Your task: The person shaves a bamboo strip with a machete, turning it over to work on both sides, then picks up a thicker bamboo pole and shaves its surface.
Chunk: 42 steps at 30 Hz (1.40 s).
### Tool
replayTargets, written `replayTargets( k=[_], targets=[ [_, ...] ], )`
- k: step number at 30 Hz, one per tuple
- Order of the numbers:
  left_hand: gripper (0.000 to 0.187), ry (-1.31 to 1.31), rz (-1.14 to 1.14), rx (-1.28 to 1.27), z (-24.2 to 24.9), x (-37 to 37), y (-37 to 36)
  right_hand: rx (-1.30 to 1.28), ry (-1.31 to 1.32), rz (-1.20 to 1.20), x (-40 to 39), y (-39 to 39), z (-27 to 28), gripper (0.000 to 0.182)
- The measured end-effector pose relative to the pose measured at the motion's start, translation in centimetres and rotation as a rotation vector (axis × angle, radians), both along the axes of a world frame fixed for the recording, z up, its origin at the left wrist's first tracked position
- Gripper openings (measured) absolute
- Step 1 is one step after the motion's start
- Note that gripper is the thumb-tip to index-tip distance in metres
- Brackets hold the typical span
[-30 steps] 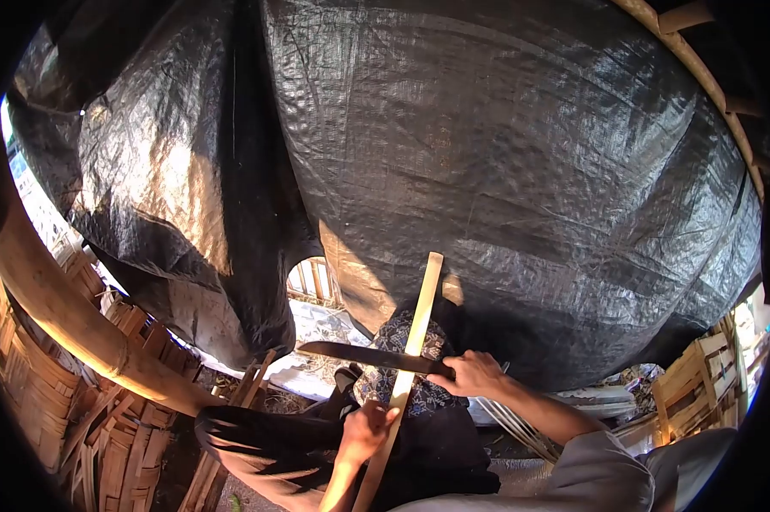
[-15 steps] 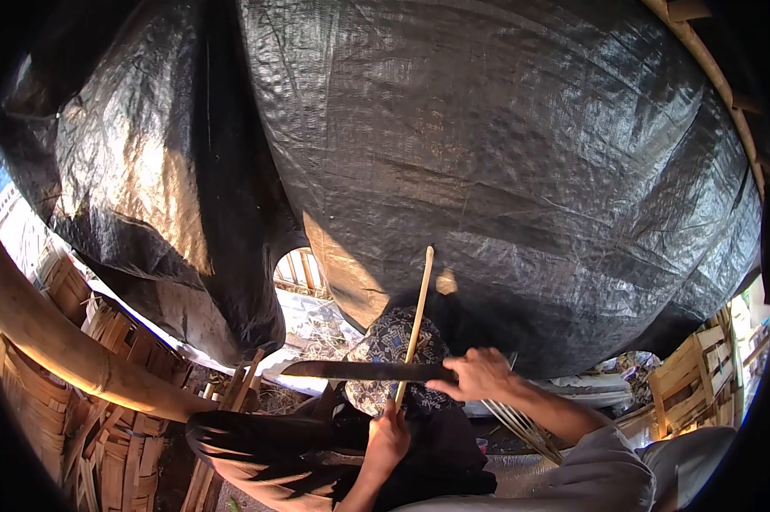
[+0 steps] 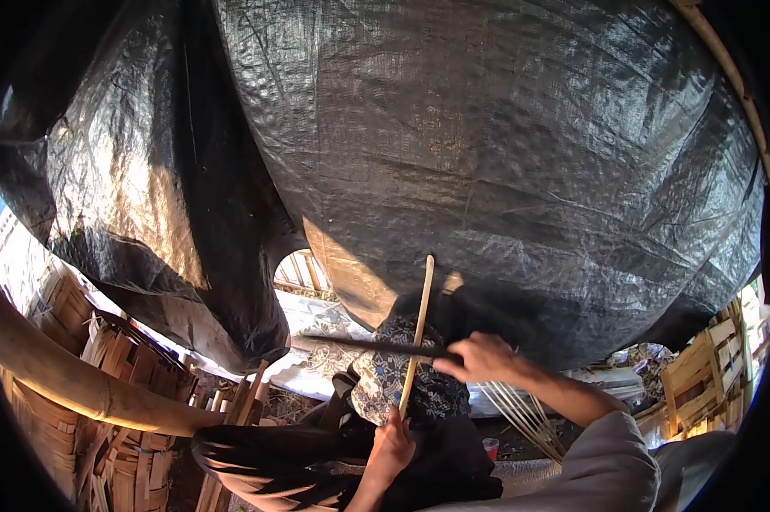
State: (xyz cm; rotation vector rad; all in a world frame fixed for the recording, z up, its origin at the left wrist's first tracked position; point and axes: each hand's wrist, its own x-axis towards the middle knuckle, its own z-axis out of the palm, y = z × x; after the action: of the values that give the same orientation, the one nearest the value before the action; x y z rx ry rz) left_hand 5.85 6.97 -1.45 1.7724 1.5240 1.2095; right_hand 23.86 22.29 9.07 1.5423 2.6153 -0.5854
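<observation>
My left hand (image 3: 393,445) is closed around the lower end of a pale bamboo strip (image 3: 423,311), which stands up almost vertically, leaning slightly right. A machete (image 3: 364,344) with a long dark blade lies across the strip, its tip pointing left, and my right hand (image 3: 486,358) is wrapped around its handle. Seen nearly edge-on, the blade overlaps the strip about midway along it. Behind both is a patterned blue, black and cream cloth (image 3: 375,388), close above my lap.
A big black tarp (image 3: 504,171) hangs in front. At left a thick bamboo pole (image 3: 78,380) passes woven bamboo baskets (image 3: 137,465). Thin bamboo strips (image 3: 526,422) lie fanned out at right, near a small reddish cup (image 3: 490,449) and a wooden crate (image 3: 697,375).
My right hand has risen a little with the machete, whose blade has turned from its broad side to nearly edge-on and slants more. The left hand keeps hold of the bamboo strip.
</observation>
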Motion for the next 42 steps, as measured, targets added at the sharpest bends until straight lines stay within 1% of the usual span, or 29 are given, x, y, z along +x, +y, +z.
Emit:
replayTargets(
  k=[2, 3, 4, 6, 7, 9, 10, 12, 14, 15, 16, 18, 19, 20, 21, 22, 23, 24, 25, 27, 28, 30, 32, 34, 35, 36, 38, 41, 42],
  targets=[
    [0.042, 0.041, 0.025, 0.008, 0.5, 0.1, -0.4, 0.14, -0.131, 0.159, -0.2, -0.5, -0.1, 0.067],
    [0.042, 0.081, 0.05, 0.014, 0.9, 0.3, -0.8, 0.174, -0.131, 0.162, 0.0, 0.1, 0.3, 0.067],
    [0.042, 0.082, 0.041, -0.001, 1.5, 0.3, -1.1, 0.255, -0.024, 0.118, 0.2, 0.9, 0.4, 0.066],
    [0.017, -0.029, 0.0, -0.205, 2.6, 0.0, -1.0, 0.106, 0.038, -0.18, 0.5, 3.6, 1.3, 0.065],
    [0.017, -0.027, -0.005, -0.203, 2.5, -0.1, -1.2, 0.082, 0.014, -0.311, 1.0, 5.3, 1.3, 0.067],
    [0.041, 0.075, -0.033, -0.093, 2.1, -0.3, -1.2, 0.043, 0.06, -0.4, 1.9, 7.0, 1.1, 0.072],
    [0.041, 0.077, -0.029, -0.082, 2.1, -0.3, -1.1, 0.005, 0.052, -0.425, 1.8, 7.3, 1.3, 0.073],
    [0.04, -0.028, -0.011, -0.122, 2.1, 0.1, -1.1, -0.006, -0.011, -0.401, 1.3, 6.1, 1.1, 0.073],
    [0.038, -0.005, -0.012, -0.144, 1.6, 0.0, -1.3, -0.095, 0.047, -0.309, 0.2, 3.1, 1.7, 0.07],
    [0.038, -0.029, -0.024, -0.129, 1.4, -0.1, -1.4, -0.008, 0.118, -0.177, 0.3, 1.5, 0.8, 0.067],
    [0.038, -0.052, -0.038, -0.117, 1.4, -0.2, -1.6, -0.026, 0.046, -0.077, 0.2, 0.4, 0.3, 0.064],
    [0.039, -0.04, -0.044, -0.195, 2.0, -0.5, -2.2, 0.18, 0.044, 0.137, -0.3, -2.0, -0.1, 0.063],
    [0.039, -0.027, -0.049, -0.268, 2.3, -0.7, -2.5, 0.179, 0.043, 0.131, -0.7, -2.6, 0.7, 0.063],
    [0.039, -0.025, -0.058, -0.266, 2.4, -0.8, -2.8, 0.169, -0.085, 0.135, -1.1, -2.9, 1.8, 0.061],
    [0.029, 0.02, -0.029, -0.281, 2.5, -1.0, -3.2, 0.155, -0.214, 0.136, -1.4, -3.0, 2.6, 0.058],
    [0.02, 0.064, -0.001, -0.299, 2.7, -1.1, -3.7, 0.263, -0.145, 0.159, -0.7, -2.1, 2.4, 0.067],
    [0.02, 0.064, -0.014, -0.306, 3.0, -1.4, -4.0, 0.092, -0.084, 0.001, -0.4, -0.8, 2.9, 0.067],
    [0.02, 0.029, -0.052, -0.318, 3.7, -1.7, -3.9, 0.214, -0.01, -0.117, 0.4, 0.6, 2.2, 0.065],
    [0.02, -0.005, -0.087, -0.327, 4.1, -2.0, -4.0, 0.133, -0.053, -0.283, 0.5, 2.0, 3.1, 0.065],
    [0.021, 0.003, -0.062, -0.297, 3.3, -1.9, -4.5, 0.062, 0.044, -0.475, 2.3, 5.2, 2.1, 0.069],
    [0.022, 0.011, -0.033, -0.27, 2.8, -1.9, -4.7, -0.019, -0.001, -0.579, 2.7, 6.0, 2.1, 0.071],
    [0.024, 0.045, -0.023, -0.303, 1.5, -2.2, -5.4, -0.033, 0.002, -0.658, 3.8, 5.9, 0.7, 0.07],
    [0.026, 0.069, -0.015, -0.344, 1.4, -2.4, -5.0, 0.053, -0.022, -0.703, 4.9, 4.5, -2.9, 0.071],
    [0.031, 0.114, 0.005, -0.406, 2.1, -2.4, -5.4, -0.252, 0.198, -0.737, 5.3, 1.7, -4.4, 0.071],
    [0.035, 0.054, -0.062, -0.336, 2.0, -3.0, -5.6, -0.35, 0.33, -0.818, 5.7, -0.1, -6.2, 0.07],
    [0.035, 0.056, -0.068, -0.34, 0.5, -3.0, -6.0, -0.449, 0.472, -0.896, 5.8, -1.8, -8.2, 0.068],
    [0.033, -0.039, -0.109, -0.331, -3.5, -3.5, -6.5, -0.494, 0.787, -1.049, 4.7, -5.5, -10.5, 0.062],
    [0.024, -0.088, -0.158, -0.205, -0.9, -5.4, -6.3, -0.664, 0.937, -1.124, 4.3, -10.0, -12.4, 0.059],
    [0.024, -0.08, -0.163, -0.214, 1.0, -5.8, -5.7, -0.696, 0.968, -1.167, 3.7, -11.2, -11.7, 0.058]
  ],
)
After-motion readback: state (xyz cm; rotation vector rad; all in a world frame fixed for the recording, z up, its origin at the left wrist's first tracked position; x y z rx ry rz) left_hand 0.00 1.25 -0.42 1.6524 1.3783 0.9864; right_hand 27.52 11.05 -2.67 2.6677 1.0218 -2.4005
